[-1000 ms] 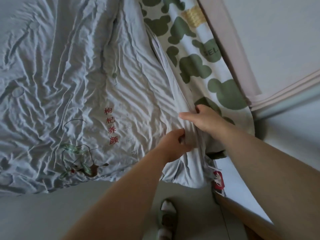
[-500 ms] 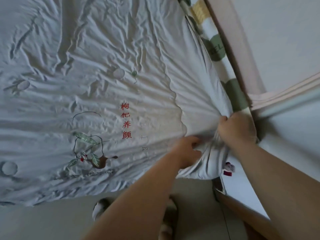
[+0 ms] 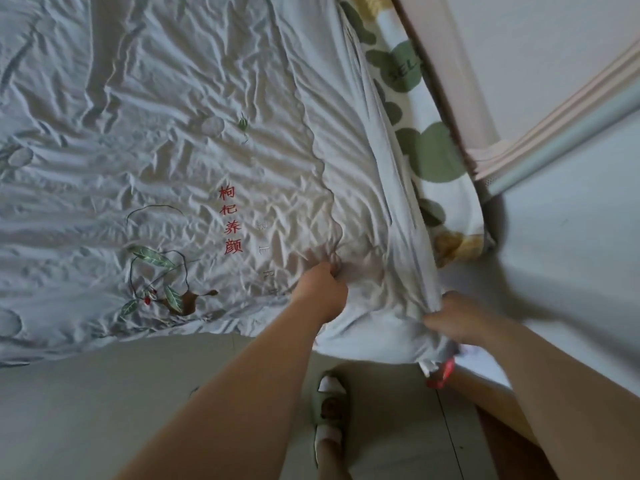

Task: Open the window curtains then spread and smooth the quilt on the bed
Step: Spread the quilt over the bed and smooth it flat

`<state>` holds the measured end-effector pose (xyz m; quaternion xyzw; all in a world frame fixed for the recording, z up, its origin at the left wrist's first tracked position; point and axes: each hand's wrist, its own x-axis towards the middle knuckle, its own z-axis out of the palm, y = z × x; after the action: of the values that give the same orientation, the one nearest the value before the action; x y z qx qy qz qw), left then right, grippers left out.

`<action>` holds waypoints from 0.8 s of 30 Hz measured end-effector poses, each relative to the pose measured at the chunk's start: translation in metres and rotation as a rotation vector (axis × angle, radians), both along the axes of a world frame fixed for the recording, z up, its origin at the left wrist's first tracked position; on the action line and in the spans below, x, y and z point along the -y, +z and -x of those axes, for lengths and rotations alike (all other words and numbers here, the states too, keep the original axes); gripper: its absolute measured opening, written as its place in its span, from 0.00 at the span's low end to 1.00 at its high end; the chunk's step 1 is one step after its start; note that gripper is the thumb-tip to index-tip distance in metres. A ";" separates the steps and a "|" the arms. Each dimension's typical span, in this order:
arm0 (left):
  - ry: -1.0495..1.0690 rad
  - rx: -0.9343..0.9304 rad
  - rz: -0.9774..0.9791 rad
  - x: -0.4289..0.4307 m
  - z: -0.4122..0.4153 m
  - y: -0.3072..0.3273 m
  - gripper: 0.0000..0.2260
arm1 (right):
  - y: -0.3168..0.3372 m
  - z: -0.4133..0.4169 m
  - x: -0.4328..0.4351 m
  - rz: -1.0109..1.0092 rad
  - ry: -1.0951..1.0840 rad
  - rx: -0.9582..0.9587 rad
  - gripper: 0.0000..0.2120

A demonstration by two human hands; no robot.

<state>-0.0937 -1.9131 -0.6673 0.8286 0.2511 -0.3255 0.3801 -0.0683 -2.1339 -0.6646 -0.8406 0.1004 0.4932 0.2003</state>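
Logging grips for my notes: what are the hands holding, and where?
Both hold the quilt: left hand pinches fabric near the corner, right hand grips the corner edge.

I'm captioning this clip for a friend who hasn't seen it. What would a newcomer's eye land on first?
A wrinkled pale blue quilt fills the upper left, with red embroidered characters mid-frame. At its near right corner the left hand and right hand both grip the fabric. A green-blotched sheet peeks out along the quilt's right edge.
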 end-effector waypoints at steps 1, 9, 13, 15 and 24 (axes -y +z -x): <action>-0.006 0.004 -0.005 0.002 0.002 0.001 0.16 | 0.000 0.001 0.015 0.073 0.024 0.062 0.06; 0.004 0.070 -0.071 0.008 0.001 0.006 0.12 | -0.004 -0.014 0.015 0.296 0.140 0.205 0.06; 0.059 0.081 -0.093 0.000 -0.006 0.012 0.13 | 0.014 -0.024 -0.024 0.142 -0.026 0.619 0.23; 0.105 0.111 -0.104 -0.002 -0.011 0.016 0.13 | 0.026 -0.034 -0.042 0.059 0.029 0.877 0.23; 0.162 0.252 -0.264 -0.032 -0.045 0.029 0.10 | 0.027 -0.104 -0.091 -0.035 0.188 0.880 0.10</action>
<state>-0.0489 -1.8811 -0.6382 0.8824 0.3079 -0.1521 0.3216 0.0359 -2.0432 -0.6373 -0.9723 -0.0796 0.1062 0.1924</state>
